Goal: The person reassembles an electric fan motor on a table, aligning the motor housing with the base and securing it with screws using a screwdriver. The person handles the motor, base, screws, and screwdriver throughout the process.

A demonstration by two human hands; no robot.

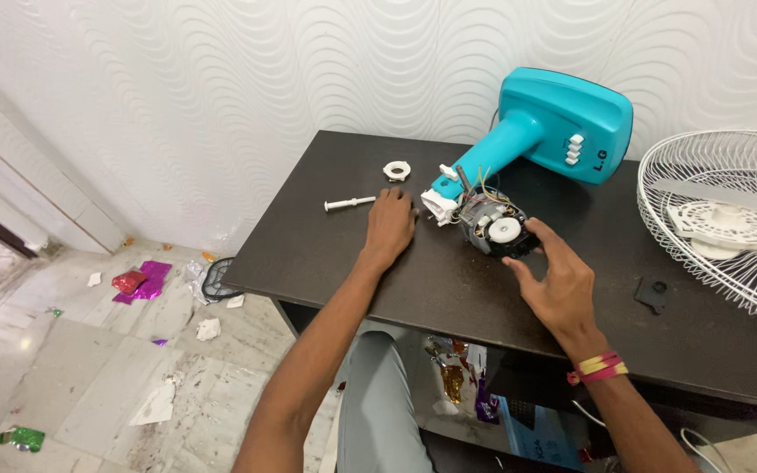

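The right hand, fingers spread, is cupping the exposed fan motor at centre of the dark tabletop; the left hand is lying flat at its nine o'clock, the teal fan base at one o'clock.

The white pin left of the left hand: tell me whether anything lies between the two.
Nothing visible does. The white pin lies on bare dark table just left of the left hand. The white ring sits farther back, out of that gap.
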